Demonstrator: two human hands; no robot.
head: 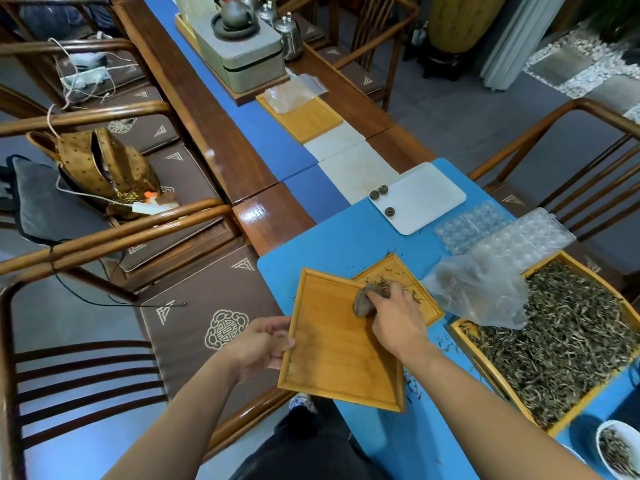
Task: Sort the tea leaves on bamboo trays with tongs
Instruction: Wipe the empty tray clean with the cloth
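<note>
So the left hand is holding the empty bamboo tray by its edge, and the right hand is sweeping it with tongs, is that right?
Not quite. The left hand does hold the empty bamboo tray by its edge, but the right hand has its grip on a small dark cloth or brush-like pad, not tongs. The head view shows it at the tray's far corner; no tongs are visible.
</note>
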